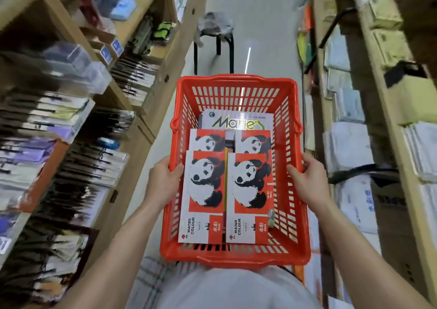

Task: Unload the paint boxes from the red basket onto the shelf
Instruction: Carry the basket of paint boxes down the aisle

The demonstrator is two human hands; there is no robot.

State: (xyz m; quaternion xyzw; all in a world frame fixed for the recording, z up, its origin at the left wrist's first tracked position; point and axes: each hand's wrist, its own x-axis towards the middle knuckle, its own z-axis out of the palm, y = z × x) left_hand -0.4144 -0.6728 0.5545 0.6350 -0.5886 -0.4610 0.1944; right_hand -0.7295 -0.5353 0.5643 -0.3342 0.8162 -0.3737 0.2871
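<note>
Held at waist height, red basket (236, 166) is clamped by left hand (163, 181) and right hand (307, 181); tilting could spill 5 paint boxes (205, 190).

Upper middle of the frame: a black-legged stool (214, 41) on the pale aisle floor (262, 25), a crumpled grey cloth (215, 22) heaped on its seat. Upper left: a light blue pouch (123, 9) and a green-and-black item (163, 31), both blurred. Far right: stacked white packages (347, 148), one lower down printed with blue characters (357, 204). Bottom middle: a strip of plaid fabric (151, 282).
</note>
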